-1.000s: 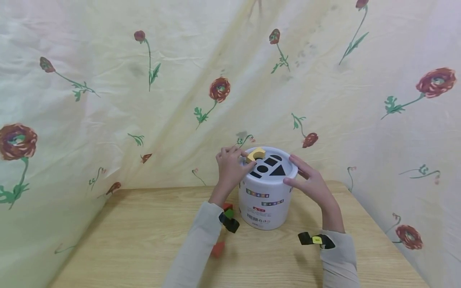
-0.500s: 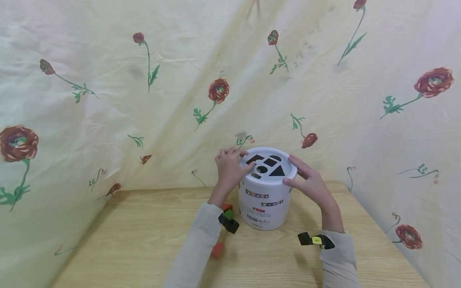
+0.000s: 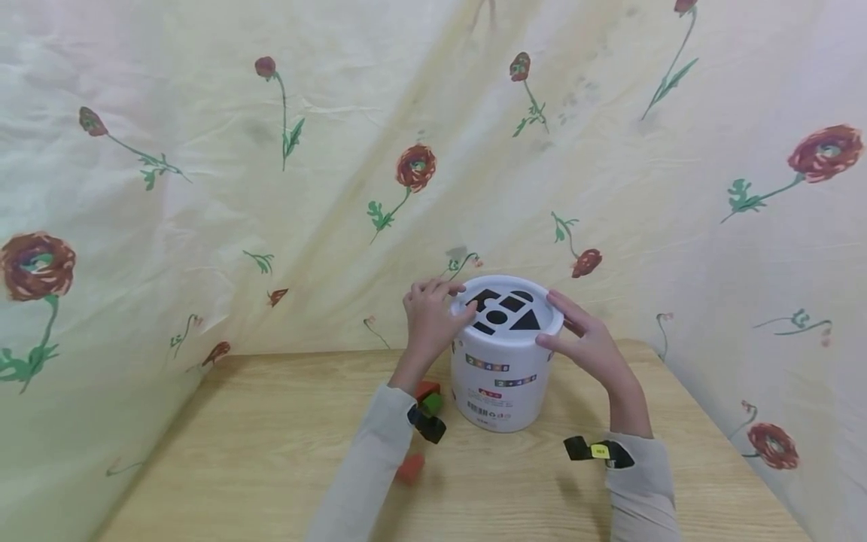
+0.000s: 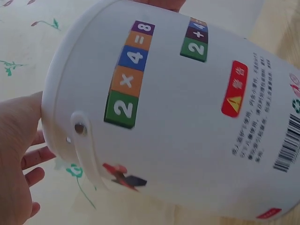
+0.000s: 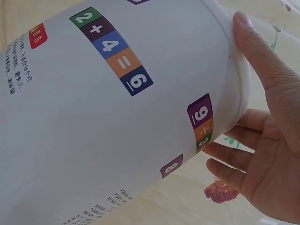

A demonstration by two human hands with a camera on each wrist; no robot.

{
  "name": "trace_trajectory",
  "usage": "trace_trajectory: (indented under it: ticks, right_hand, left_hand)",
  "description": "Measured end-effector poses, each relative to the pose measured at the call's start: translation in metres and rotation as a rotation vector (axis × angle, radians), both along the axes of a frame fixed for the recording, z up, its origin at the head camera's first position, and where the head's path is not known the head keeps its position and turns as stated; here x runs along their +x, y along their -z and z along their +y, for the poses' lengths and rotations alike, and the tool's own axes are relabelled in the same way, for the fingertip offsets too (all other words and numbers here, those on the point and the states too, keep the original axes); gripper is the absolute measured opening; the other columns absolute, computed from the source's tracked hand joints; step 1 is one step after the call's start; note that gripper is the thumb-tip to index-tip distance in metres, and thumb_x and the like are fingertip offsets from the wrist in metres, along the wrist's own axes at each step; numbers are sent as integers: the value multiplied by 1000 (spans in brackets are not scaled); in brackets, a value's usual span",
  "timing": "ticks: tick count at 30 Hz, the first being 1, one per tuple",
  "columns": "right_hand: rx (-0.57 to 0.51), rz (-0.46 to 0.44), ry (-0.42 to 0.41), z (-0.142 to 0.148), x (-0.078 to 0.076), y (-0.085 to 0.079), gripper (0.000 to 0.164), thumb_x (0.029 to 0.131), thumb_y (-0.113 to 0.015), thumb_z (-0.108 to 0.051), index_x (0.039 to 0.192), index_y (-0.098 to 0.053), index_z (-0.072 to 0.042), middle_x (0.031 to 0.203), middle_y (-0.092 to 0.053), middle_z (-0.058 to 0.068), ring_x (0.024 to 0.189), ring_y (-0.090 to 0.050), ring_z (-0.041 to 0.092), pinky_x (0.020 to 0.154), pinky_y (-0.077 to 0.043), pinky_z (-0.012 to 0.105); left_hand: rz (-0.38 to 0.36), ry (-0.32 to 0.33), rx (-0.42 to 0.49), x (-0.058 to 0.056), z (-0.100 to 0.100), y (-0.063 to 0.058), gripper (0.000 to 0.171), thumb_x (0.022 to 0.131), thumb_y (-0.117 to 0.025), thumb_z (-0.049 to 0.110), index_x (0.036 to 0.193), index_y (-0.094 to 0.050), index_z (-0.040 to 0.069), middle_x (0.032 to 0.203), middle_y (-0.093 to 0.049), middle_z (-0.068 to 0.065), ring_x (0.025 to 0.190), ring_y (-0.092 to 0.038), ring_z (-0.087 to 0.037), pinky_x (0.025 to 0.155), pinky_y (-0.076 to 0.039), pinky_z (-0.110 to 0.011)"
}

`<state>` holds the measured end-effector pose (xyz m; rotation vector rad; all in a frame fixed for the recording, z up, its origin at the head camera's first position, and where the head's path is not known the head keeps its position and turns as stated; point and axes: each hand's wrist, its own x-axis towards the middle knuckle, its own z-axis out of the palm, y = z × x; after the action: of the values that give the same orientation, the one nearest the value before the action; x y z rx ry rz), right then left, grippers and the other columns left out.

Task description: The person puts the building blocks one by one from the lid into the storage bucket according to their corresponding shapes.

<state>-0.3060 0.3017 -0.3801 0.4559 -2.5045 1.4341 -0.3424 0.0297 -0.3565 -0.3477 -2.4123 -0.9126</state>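
Observation:
A white shape-sorter bucket (image 3: 501,388) stands upright on the table, its lid (image 3: 452,305) cut with dark holes of several shapes. At the lid's left edge is my left hand (image 3: 431,316), thumb over the notched hole and the other fingers along the far left rim, with no block between them. In the left wrist view this hand (image 4: 16,154) stays beside the rim, loosely bent. My right hand (image 3: 588,348) holds the bucket's right rim between spread thumb and fingers; in the right wrist view its thumb (image 5: 258,51) lies at the rim and fingers reach underneath.
Left of the bucket, partly behind the left wrist, lie a red block (image 3: 425,389) and a green block (image 3: 432,404). Another red block (image 3: 409,468) is nearer, beside the left sleeve. A flowered cloth (image 3: 325,188) hangs behind the wooden table (image 3: 271,444).
The yellow notched block that my left hand held on the lid has gone down through its hole, out of sight. Both hands stay at the rim.

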Motion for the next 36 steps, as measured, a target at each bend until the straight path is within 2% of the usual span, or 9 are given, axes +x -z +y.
trace_trajectory:
  ticks: [3,9,16,22,26,30,36]
  right_hand:
    - [6,-7,4,0,-1,1,85,90,-78,-34,160,-33,-18,169,-25,8,152,-27,44,116,-28,68]
    - [18,-12,7,0,-2,1,85,90,-77,-35,161,-32,-19,169,-25,8,152,-27,45,116,-28,68]
    - [17,-8,13,0,-2,0,84,91,-77,-34,161,-32,-20,169,-25,8,151,-28,46,114,-30,69]
    - [13,-14,8,-2,-2,0,84,91,-76,-34,161,-32,-20,169,-25,9,151,-27,46,114,-29,70]
    - [10,-13,9,-2,-2,0,84,91,-76,-34,161,-32,-20,169,-25,8,151,-27,46,114,-29,70]
    - [8,-14,7,-2,-3,1,84,91,-76,-34,161,-32,-20,169,-25,8,151,-27,46,115,-29,69]
    - [9,-17,8,-2,-3,0,84,91,-76,-35,161,-32,-22,169,-25,7,151,-28,46,114,-30,69]
  left_hand:
    - [10,10,24,1,-8,4,36,91,-73,42,119,-71,19,125,-67,-4,123,-48,-29,110,-35,-54]
    - [58,71,97,-1,-28,18,33,92,-73,37,118,-73,17,117,-69,-2,119,-49,-25,111,-33,-56]
    - [68,99,96,-2,-52,37,28,91,-76,33,113,-74,16,112,-70,-3,109,-50,-24,107,-34,-55]
    - [-12,112,31,-1,-70,57,25,92,-74,32,109,-75,15,110,-72,-3,109,-52,-25,104,-36,-55]
    - [-110,161,-45,1,-80,71,26,92,-74,32,110,-75,14,111,-71,-4,112,-51,-26,103,-37,-53]
    - [-178,207,-114,2,-90,84,28,89,-77,30,111,-76,14,110,-70,-5,111,-51,-27,102,-37,-53]
    - [-270,258,-158,3,-100,99,30,87,-79,26,113,-75,12,111,-69,-6,110,-49,-27,102,-36,-54]
